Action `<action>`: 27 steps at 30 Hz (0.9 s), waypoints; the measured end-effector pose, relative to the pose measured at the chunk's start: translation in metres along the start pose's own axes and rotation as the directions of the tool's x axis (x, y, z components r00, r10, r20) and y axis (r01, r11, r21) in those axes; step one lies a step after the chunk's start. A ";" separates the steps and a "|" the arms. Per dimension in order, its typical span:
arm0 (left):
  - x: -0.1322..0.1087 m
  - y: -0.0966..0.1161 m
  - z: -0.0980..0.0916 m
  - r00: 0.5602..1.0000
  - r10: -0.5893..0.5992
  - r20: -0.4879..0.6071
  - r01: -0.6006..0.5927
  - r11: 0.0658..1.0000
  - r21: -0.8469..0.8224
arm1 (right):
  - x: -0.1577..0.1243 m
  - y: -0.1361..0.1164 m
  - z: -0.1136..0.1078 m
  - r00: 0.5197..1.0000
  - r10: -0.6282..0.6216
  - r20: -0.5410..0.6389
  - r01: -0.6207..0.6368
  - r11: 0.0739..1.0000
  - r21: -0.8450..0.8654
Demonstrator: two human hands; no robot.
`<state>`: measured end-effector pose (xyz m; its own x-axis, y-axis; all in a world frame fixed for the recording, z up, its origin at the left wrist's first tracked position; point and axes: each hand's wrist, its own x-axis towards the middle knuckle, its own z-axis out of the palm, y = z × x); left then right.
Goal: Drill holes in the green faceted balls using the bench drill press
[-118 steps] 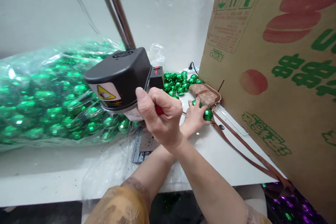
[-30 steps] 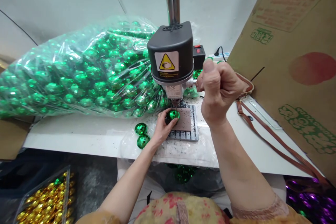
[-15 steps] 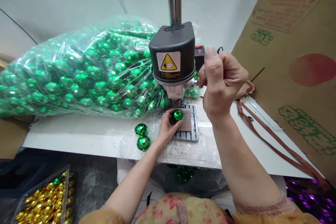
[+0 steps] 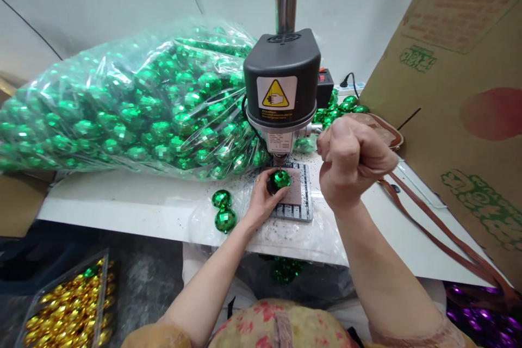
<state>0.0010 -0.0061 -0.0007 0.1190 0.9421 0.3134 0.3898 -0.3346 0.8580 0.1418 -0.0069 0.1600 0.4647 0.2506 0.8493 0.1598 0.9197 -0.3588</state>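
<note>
My left hand (image 4: 263, 198) grips a faceted green ball (image 4: 281, 179) on the small plate (image 4: 299, 204) right under the spindle tip of a black bench drill (image 4: 282, 82). My right hand (image 4: 353, 160) is a closed fist around the drill's side lever, which its fingers hide. Two loose green balls (image 4: 223, 211) lie on the white table just left of my left hand.
A big clear bag of green balls (image 4: 122, 109) fills the table's left and back. A cardboard box (image 4: 460, 92) leans at the right, with a brown bag strap (image 4: 440, 242) below it. More green balls (image 4: 340, 106) sit behind the drill. A tray of gold balls (image 4: 65, 304) sits low left.
My right fist has come down and toward me with the lever. The left hand keeps the ball under the spindle. Earlier it was picking balls at the back right.
</note>
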 end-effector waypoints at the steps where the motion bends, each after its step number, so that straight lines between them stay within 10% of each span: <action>1: 0.000 0.000 0.000 1.000 0.001 0.003 -0.001 1.000 -0.005 | -0.001 0.001 0.000 1.000 -0.006 -0.006 0.006 1.000 0.000; 27: -0.001 0.006 0.002 1.000 0.011 -0.011 -0.011 0.999 -0.039 | -0.017 0.010 -0.014 0.987 -0.152 0.058 0.151 0.988 0.018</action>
<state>0.0046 -0.0087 0.0031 0.1134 0.9383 0.3267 0.3522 -0.3454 0.8699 0.1478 -0.0065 0.1372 0.3838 0.1247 0.9149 0.2125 0.9523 -0.2189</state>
